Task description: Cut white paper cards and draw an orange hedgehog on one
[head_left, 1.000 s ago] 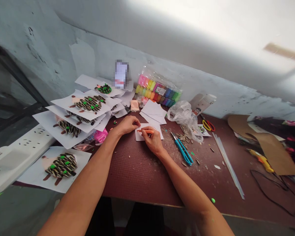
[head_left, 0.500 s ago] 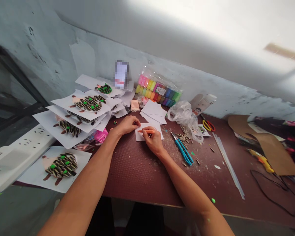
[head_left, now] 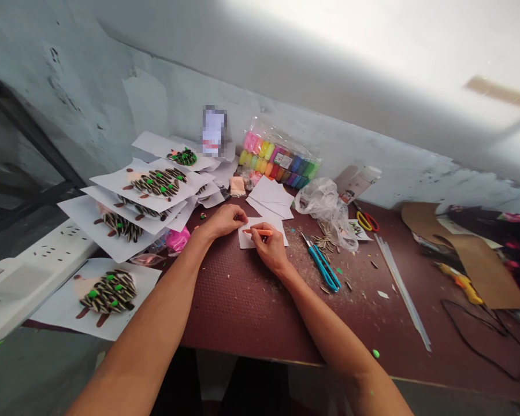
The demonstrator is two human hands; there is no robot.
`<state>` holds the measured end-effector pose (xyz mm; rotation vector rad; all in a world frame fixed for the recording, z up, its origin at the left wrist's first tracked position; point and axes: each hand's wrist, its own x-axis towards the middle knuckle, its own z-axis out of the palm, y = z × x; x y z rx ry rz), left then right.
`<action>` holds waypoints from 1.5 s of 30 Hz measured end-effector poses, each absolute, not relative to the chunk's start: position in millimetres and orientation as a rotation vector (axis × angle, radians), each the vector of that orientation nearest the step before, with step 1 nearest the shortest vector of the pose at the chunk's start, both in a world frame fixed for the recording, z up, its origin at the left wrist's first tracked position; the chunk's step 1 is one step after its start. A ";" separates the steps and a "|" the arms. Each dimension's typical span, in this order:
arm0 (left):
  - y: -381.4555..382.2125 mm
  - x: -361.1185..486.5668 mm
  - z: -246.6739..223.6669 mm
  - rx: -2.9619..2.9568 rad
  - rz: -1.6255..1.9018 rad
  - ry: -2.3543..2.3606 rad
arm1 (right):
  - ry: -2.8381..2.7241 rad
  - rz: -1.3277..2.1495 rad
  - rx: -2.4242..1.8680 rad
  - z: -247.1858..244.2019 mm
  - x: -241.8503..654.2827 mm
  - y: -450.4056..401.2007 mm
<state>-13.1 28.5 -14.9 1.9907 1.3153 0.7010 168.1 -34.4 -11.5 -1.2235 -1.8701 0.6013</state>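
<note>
A small white sheet of paper (head_left: 281,226) lies on the dark red table, partly covered by my hands. My right hand (head_left: 270,245) is closed round an orange pen (head_left: 262,232), its tip pointing left over the sheet. At the sheet's left edge rests my left hand (head_left: 229,221), fingers curled together; whatever may be between its fingertips is too small to make out. Just behind are more white sheets (head_left: 271,196), overlapping. Blue-handled scissors (head_left: 324,266) lie to the right, beside scattered seeds (head_left: 327,244).
Hedgehog pictures made with seeds (head_left: 156,184) are stacked at the left, near a white power strip (head_left: 47,260). Against the wall stands a pack of coloured clay (head_left: 281,157). Plastic bags, red-yellow scissors (head_left: 367,221), clear sticks (head_left: 403,292) and a yellow glue gun (head_left: 463,282) are on the right.
</note>
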 end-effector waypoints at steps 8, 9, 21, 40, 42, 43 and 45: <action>28.9 -12.7 -15.0 1.981 0.713 1.315 | -1.881 0.598 -1.223 -11.0 168.0 -34.6; 28.9 -12.6 -14.9 1.980 0.712 1.319 | -1.878 0.592 -1.226 -11.1 167.9 -34.7; 29.3 -12.8 -15.5 1.971 0.717 1.312 | -1.868 0.600 -1.241 -10.3 168.4 -35.3; 32.2 -13.3 -17.1 2.102 0.681 1.333 | -1.545 0.698 -1.250 -9.9 182.9 -35.6; 32.1 -12.7 -17.7 2.121 0.696 1.347 | -1.552 0.717 -1.241 -7.6 181.2 -35.1; 32.0 -12.2 -18.2 2.125 0.705 1.364 | -1.560 0.725 -1.239 -5.6 180.3 -34.8; 31.7 -10.8 -19.1 2.133 0.719 1.406 | -1.589 0.738 -1.241 -0.7 178.5 -34.4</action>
